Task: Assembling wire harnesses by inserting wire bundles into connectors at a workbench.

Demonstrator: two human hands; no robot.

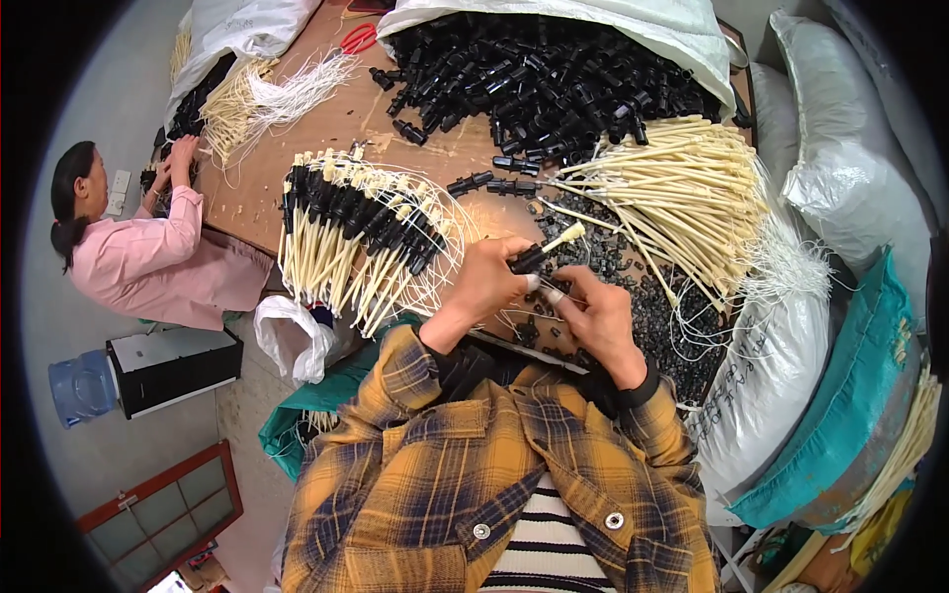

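Over the table's near edge, my left hand (489, 280) is closed around a black plastic fitting (528, 261). A cream-coloured tip (567, 234) sticks out of the fitting toward the upper right. My right hand (600, 316) is beside it, its thumb and forefinger pinched close below the fitting; whatever is between them is too small to tell. White wrapping covers some fingertips. Left of my hands lies a fan of cream sticks with black fittings and thin white cords (346, 212). To the right is a bundle of plain cream sticks (667, 198).
Black fittings (554, 89) spill from a white sack at the back. Small dark parts (682, 341) cover the table at right. Red-handled scissors (358, 39) lie far back. Stuffed sacks (850, 148) stand along the right. A person in pink (148, 247) works at the left.
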